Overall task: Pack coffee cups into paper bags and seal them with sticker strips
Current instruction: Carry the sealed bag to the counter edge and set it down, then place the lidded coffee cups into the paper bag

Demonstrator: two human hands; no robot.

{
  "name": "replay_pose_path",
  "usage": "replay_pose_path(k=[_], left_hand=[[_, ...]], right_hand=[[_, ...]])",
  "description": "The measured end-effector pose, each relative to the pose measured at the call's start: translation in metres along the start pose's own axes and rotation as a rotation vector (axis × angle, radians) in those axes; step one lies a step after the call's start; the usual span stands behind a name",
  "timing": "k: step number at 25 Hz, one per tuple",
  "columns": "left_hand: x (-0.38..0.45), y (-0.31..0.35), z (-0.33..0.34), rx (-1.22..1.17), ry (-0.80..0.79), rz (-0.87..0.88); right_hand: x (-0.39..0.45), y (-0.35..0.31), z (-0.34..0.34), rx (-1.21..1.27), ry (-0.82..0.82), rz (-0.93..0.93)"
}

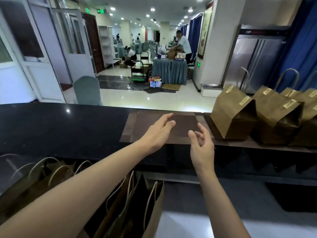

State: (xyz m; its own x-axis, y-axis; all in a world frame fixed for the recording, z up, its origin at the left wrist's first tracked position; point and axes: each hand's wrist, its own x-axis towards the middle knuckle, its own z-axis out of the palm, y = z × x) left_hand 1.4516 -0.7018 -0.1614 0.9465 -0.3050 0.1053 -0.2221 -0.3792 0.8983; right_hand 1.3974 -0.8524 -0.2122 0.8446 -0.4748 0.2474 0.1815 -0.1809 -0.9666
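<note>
My left hand [158, 130] and my right hand [202, 145] hover empty over a brown mat [185, 124] on the dark counter [60, 124], fingers loosely spread. Right of my hands, several folded brown paper bags stand in a row; the nearest sealed bag [229, 114] carries pale sticker strips [244, 101] on its folded top. Another sealed bag [272, 117] leans behind it. Below the counter, open paper bags with cord handles [130, 208] stand upright near my left forearm. No coffee cup shows.
More empty handled bags [39, 176] crowd the lower left under the counter. Beyond the counter lie a tiled hall, a covered chair [87, 90], and a draped table [169, 71] where a person works. A steel fridge [252, 60] stands at the right.
</note>
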Motion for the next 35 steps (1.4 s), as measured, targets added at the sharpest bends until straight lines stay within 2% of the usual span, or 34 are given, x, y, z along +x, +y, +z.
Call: replay_pose_path(k=[4,11,17,24,29,32,35], left_hand=[[-0.046,0.0,-0.034,0.03,0.172,-0.009],[-0.111,-0.01,-0.066,0.016,0.254,-0.056],[-0.161,-0.017,-0.071,-0.01,0.45,-0.105],[-0.227,-0.022,-0.041,0.145,0.609,-0.16],[-0.277,-0.034,-0.002,0.292,0.797,-0.216],[-0.294,-0.044,0.022,0.307,0.815,-0.297],[-0.299,-0.052,0.042,0.309,0.762,-0.362]], right_hand=[[-0.033,-0.013,0.014,0.021,-0.055,0.003],[-0.072,-0.012,0.031,0.022,-0.189,0.015],[-0.07,-0.002,0.039,0.023,-0.372,0.016],[-0.063,0.024,0.045,-0.033,-0.638,0.05],[-0.055,0.04,0.044,-0.098,-0.797,0.056],[-0.05,0.046,0.038,-0.129,-0.857,0.041],[-0.051,0.049,0.033,-0.134,-0.91,0.051]])
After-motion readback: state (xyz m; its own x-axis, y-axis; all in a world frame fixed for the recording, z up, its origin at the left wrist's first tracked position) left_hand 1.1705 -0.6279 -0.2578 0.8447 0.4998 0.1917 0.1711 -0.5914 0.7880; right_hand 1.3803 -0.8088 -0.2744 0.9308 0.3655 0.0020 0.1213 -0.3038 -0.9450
